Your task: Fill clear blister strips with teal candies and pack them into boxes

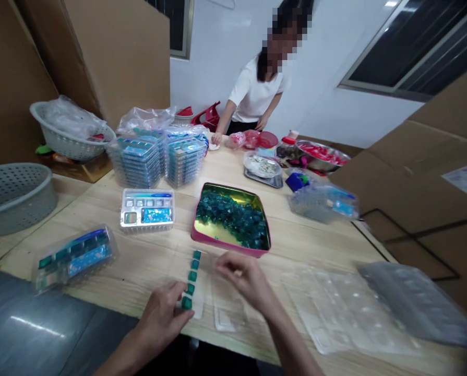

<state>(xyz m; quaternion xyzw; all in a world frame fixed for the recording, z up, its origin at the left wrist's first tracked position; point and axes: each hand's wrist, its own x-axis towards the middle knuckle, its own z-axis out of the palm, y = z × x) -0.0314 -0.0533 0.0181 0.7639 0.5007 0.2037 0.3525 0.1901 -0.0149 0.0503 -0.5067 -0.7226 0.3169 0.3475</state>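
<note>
Well, the left hand (165,309) curls finger and thumb by the near end of a row of green blocks (193,276). The right hand (246,275) bunches its fingertips; it's blurry, so I can't tell if either grips anything. The row runs near to far on clear plastic (198,312), far end leaning right. Past it sits a pink box (226,246).

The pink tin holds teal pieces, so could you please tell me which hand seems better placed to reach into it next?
Probably the right hand: it is nearer the pink tin, just off its near side, while the left hand is farther off, at the near end of the row of green cubes.
</note>
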